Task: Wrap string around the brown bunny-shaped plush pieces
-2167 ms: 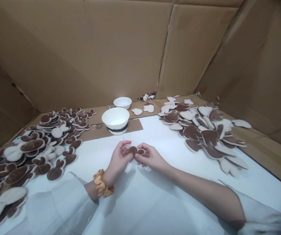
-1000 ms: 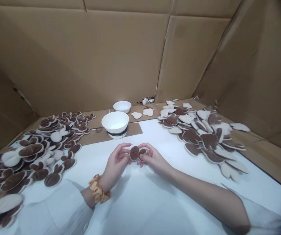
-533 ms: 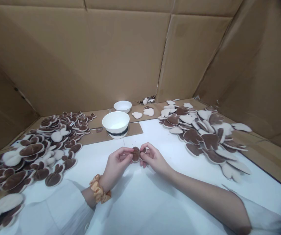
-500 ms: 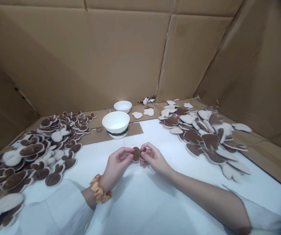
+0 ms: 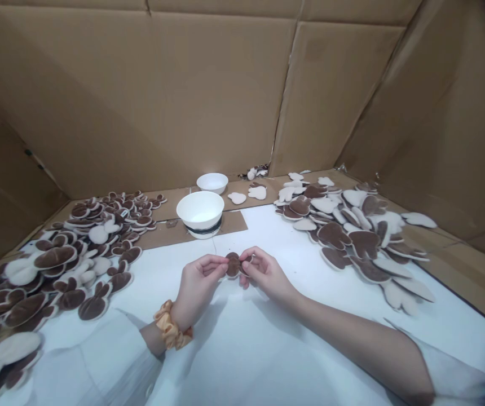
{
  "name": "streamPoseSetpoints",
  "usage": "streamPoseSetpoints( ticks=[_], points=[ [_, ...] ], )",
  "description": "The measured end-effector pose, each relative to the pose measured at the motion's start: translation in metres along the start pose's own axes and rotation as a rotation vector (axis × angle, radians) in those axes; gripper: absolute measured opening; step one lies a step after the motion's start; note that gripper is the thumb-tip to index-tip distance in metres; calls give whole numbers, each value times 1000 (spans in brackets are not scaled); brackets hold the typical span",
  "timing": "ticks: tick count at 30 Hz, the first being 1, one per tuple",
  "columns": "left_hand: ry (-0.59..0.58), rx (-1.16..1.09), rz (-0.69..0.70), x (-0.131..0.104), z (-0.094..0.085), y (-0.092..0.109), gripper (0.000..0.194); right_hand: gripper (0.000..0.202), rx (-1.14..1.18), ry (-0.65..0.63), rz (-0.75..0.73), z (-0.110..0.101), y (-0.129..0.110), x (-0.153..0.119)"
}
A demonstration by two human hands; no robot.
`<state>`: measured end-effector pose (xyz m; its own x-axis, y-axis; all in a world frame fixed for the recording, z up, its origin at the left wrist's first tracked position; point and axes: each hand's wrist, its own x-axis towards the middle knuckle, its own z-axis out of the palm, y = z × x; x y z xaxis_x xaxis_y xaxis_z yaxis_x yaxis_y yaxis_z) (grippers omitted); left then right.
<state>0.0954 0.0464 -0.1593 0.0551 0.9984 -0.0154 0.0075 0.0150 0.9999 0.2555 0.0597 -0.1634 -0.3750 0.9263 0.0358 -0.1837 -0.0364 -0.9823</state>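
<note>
Lighting moderate, soft, cool-toned; source out of view, seems to be overhead. White tabletop (image 5: 268, 355) brightest, bluish cast, detail washed out in places. Soft shadows on it below left hand (image 5: 198, 285) and right hand (image 5: 268, 273), edges fuzzy. Cardboard wall (image 5: 208, 96) duller, brown, broad diagonal shade at left, darker toward both sides. Inside of front bowl (image 5: 200, 208) pale, little detail. No harsh glare. Wide-angle stretch: right-hand pile (image 5: 363, 242) and left-hand pile (image 5: 56, 258) look pulled outward, near-left pieces large. Black vignette at right corners. Overall slightly soft, fine texture smeared; held piece (image 5: 233, 265) readable in outline, stitching or fine detail too small to tell. Sleeves low in frame hazy.
</note>
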Motion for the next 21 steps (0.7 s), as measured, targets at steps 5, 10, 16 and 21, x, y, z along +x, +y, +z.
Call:
streamPoseSetpoints(
  ticks=[5,10,16,21],
  points=[
    [10,30,26,-1,0,0,17,26,-7,3,1,0,0,0],
    [-98,56,81,-2,-2,0,29,26,-37,16,25,-2,-1,1],
    [-199,111,141,-3,-2,-1,29,22,-88,-26,35,-3,1,1],
    [-162,44,44,-3,0,-2,23,17,-143,-38,16,-2,1,-2]
  ],
)
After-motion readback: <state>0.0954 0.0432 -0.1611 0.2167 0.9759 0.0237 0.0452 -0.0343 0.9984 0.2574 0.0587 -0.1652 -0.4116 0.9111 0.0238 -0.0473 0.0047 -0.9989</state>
